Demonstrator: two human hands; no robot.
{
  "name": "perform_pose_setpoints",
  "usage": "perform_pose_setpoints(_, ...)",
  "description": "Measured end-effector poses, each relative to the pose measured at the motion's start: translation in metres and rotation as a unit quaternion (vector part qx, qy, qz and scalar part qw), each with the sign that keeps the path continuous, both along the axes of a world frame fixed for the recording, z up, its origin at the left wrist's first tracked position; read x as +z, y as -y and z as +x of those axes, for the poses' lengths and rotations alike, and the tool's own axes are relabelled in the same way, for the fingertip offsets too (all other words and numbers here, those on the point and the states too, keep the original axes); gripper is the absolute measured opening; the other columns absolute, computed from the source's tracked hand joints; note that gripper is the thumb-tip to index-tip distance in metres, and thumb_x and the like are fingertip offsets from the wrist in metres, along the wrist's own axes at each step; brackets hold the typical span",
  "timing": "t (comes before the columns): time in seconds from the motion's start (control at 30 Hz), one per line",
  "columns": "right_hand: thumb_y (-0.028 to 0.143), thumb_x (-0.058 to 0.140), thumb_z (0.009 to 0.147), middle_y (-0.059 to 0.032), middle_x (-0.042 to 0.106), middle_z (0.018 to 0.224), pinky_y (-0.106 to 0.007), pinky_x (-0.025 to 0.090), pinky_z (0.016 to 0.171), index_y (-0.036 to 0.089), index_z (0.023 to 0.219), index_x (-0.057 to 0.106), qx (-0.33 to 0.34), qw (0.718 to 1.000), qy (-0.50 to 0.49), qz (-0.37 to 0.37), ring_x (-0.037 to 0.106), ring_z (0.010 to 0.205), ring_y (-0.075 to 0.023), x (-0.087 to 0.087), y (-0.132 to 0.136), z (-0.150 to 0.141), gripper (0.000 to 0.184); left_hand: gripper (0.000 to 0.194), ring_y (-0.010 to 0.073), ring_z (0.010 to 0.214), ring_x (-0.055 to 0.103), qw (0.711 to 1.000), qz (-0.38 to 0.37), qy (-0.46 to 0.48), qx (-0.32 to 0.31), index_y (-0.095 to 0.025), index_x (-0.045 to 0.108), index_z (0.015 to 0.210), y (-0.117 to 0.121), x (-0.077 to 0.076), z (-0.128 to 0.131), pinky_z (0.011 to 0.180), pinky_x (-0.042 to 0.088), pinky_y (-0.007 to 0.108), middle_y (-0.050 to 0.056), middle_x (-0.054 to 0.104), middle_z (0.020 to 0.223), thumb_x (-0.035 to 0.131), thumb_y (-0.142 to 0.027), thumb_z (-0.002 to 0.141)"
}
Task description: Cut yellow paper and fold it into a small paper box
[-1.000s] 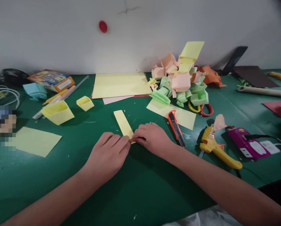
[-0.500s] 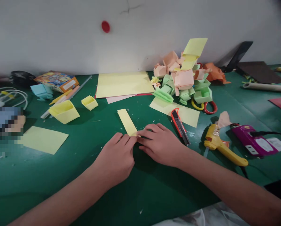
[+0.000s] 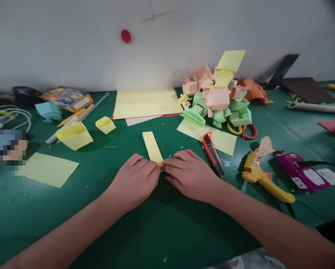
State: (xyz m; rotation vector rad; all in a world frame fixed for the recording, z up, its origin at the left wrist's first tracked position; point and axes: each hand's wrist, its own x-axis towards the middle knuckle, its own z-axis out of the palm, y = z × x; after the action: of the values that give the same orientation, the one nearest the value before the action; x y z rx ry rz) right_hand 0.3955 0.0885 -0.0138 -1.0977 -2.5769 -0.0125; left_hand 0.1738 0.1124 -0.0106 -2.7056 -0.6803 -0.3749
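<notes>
A narrow yellow paper strip (image 3: 152,146) lies on the green table, its near end pinched between my two hands. My left hand (image 3: 139,181) has its fingers closed on that end from the left. From the right, my right hand (image 3: 188,173) grips the same end, fingertips almost touching the left ones. The near end looks bent up or folded, but my fingers hide most of it. To the right of my right hand lies a red and black box cutter (image 3: 214,154). Two folded yellow paper pieces, one larger (image 3: 74,136) and one smaller (image 3: 105,125), stand left of the strip.
Yellow sheets (image 3: 146,102) lie by the wall. A heap of folded pink and green paper (image 3: 218,99) stands at the back right, near scissors (image 3: 249,131). A yellow glue gun (image 3: 265,179) and purple power adapter (image 3: 302,170) sit at right. A yellow sheet (image 3: 51,170) lies left.
The strip has turned slightly more upright in view, and its near end has come a little left and nearer with my fingers. Both hands keep their hold; the view has tilted slightly.
</notes>
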Motion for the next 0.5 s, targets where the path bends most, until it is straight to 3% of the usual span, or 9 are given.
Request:
perform_pose_setpoints(0.17, 0.022, 0.057, 0.101, -0.0065, 0.076, 0.103, -0.042, 0.04, 0.085, 0.017, 0.102, 0.072, -0.024, 0.997, -0.058, 0.037, 0.057, 0.097, -0.025, -0.003, -0.002, -0.002, 0.016, 0.021, 0.02, 0.077, 0.069, 0.994, -0.041, 0.102, -0.011, -0.014, 0.071, 0.09, 0.0, 0.004, 0.001, 0.074, 0.047, 0.038, 0.005, 0.075, 0.086, 0.051, -0.015, 0.098)
perform_pose_setpoints(0.27, 0.022, 0.053, 0.103, -0.006, 0.076, 0.097, -0.04, 0.04, 0.084, 0.018, 0.098, 0.07, -0.029, 0.992, -0.121, 0.03, 0.059, 0.09, -0.0223, 0.002, -0.002, -0.001, 0.018, 0.017, 0.0237, 0.099, 0.071, 0.978, -0.112, 0.173, 0.023, -0.017, 0.07, 0.101, 0.001, 0.011, 0.002, 0.087, 0.05, 0.04, 0.006, 0.077, 0.102, 0.055, -0.021, 0.097)
perform_pose_setpoints(0.37, 0.023, 0.052, 0.103, -0.0045, 0.074, 0.092, -0.037, 0.041, 0.081, 0.019, 0.096, 0.066, -0.04, 0.974, -0.218, -0.044, 0.059, 0.084, -0.0195, 0.011, -0.003, 0.002, 0.017, 0.02, 0.0254, 0.113, 0.068, 0.955, -0.181, 0.224, 0.062, -0.021, 0.069, 0.112, 0.002, 0.02, 0.002, 0.094, 0.052, 0.039, 0.006, 0.076, 0.113, 0.059, -0.029, 0.096)
perform_pose_setpoints(0.43, 0.026, 0.051, 0.104, -0.0024, 0.069, 0.086, -0.033, 0.042, 0.077, 0.02, 0.093, 0.064, -0.064, 0.946, -0.289, -0.135, 0.059, 0.08, -0.0175, 0.018, -0.003, 0.004, 0.018, 0.017, 0.0216, 0.099, 0.071, 0.934, -0.232, 0.258, 0.09, -0.023, 0.07, 0.106, 0.002, 0.026, 0.003, 0.079, 0.056, 0.031, 0.003, 0.077, 0.105, 0.06, -0.031, 0.095)
perform_pose_setpoints(0.5, 0.031, 0.051, 0.104, -0.0004, 0.062, 0.08, -0.029, 0.043, 0.069, 0.02, 0.091, 0.062, -0.082, 0.906, -0.349, -0.227, 0.056, 0.075, -0.0155, 0.023, -0.002, 0.006, 0.02, 0.014, 0.0171, 0.081, 0.071, 0.907, -0.292, 0.282, 0.114, -0.024, 0.072, 0.094, 0.005, 0.035, 0.003, 0.06, 0.052, 0.024, -0.001, 0.077, 0.09, 0.06, -0.031, 0.094)
